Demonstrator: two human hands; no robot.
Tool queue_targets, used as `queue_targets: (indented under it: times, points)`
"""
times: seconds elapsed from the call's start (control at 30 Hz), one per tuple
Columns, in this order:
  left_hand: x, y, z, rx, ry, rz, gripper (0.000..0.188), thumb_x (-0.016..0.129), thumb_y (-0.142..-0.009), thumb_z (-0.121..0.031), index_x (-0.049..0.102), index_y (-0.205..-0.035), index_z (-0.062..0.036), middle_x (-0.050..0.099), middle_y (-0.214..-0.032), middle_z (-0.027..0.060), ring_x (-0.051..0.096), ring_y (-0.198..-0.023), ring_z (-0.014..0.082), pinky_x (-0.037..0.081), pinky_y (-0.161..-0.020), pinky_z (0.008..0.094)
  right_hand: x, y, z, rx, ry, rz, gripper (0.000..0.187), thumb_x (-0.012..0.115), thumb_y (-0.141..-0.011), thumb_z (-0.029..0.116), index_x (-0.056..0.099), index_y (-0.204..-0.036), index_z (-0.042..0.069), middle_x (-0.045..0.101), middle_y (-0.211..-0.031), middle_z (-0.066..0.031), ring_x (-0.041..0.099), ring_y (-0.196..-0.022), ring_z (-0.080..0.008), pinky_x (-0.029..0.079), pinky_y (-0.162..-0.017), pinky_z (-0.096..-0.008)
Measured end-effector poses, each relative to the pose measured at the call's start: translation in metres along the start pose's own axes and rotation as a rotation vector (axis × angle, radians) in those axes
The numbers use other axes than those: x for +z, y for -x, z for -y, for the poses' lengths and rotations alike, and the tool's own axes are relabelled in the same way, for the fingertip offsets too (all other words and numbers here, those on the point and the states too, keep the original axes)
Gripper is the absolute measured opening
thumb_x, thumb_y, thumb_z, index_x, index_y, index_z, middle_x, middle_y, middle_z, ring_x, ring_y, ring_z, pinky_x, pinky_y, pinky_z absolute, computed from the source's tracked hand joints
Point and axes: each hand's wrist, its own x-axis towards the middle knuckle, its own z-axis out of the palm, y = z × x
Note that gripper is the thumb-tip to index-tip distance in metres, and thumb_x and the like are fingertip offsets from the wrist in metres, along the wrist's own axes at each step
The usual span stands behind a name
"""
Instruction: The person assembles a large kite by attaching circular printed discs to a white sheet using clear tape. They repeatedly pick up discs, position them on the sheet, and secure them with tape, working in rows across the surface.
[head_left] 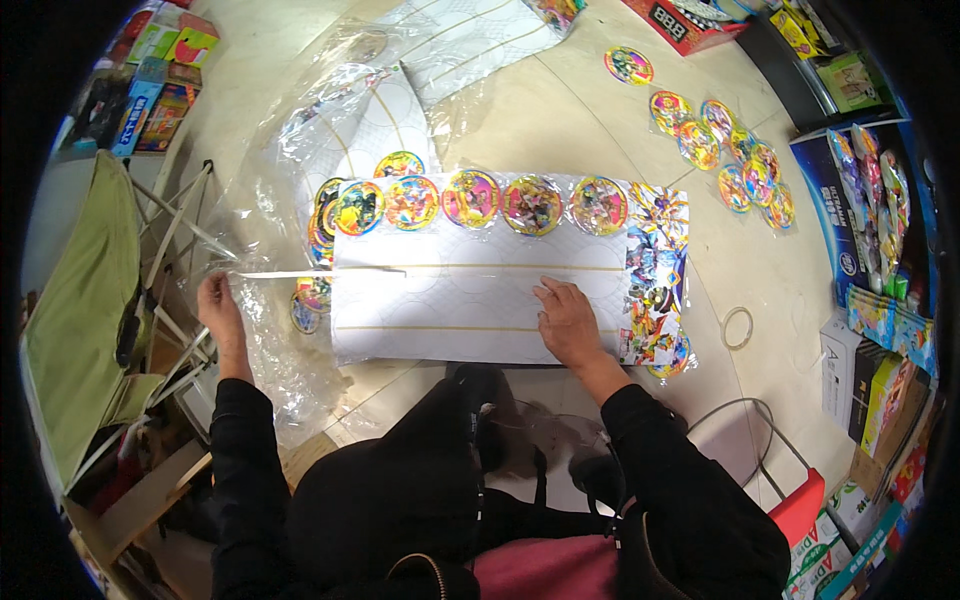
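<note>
A white sheet of card [450,305] with faint circle outlines lies in front of me, a row of round colourful picture discs [471,199] along its far edge and a printed picture strip [655,270] down its right side. Two thin tan lines cross it. My left hand [218,305], off the card's left side, is closed on the end of a narrow white strip [300,273]. That strip runs right, over the card along the farther line. Resting on the card's right half, my right hand [568,320] has its fingers apart and holds nothing.
Clear plastic wrap [285,370] lies crumpled left of the card. More round discs in clear bags [735,165] are scattered at far right. Beyond the card are other white sheets [465,45]. A folding chair [80,310] stands left; a ring of tape [737,328] lies right, near shelved boxes.
</note>
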Motion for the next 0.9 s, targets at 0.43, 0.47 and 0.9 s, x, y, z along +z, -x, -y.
queue_targets:
  times: [0.43,0.47,0.9]
  points:
    - [-0.121,-0.063,0.019,-0.448,0.334,-0.331,0.009,0.064,-0.097,-0.011,0.065,-0.099,-0.0029,0.064,-0.080,0.0011,0.056,-0.063,0.0073,0.040,-0.052,0.0239,0.004,0.005,-0.011,0.032,-0.008,0.082,0.041,0.064,-0.078,0.008,0.062,-0.119,0.004,0.057,-0.128,-0.0131,0.053,-0.119,-0.0320,0.046,-0.101,-0.0438]
    - [-0.123,-0.062,0.012,-0.458,0.338,-0.335,0.009,0.063,-0.097,-0.011,0.065,-0.101,-0.0027,0.065,-0.080,0.0020,0.057,-0.063,0.0085,0.042,-0.051,0.0247,0.004,0.005,-0.011,0.032,-0.009,0.080,0.041,0.065,-0.077,0.007,0.062,-0.118,0.003,0.057,-0.128,-0.0138,0.053,-0.118,-0.0330,0.045,-0.102,-0.0435]
    - [-0.132,-0.056,-0.029,-0.579,0.988,-0.751,0.023,0.034,-0.103,-0.008,0.047,-0.111,0.0080,0.058,-0.129,0.0249,0.065,-0.108,0.0339,0.060,-0.090,0.0347,0.008,0.004,-0.013,-0.012,-0.007,0.065,0.041,0.067,-0.073,0.007,0.064,-0.114,0.003,0.056,-0.128,-0.0135,0.053,-0.117,-0.0333,0.047,-0.099,-0.0445]
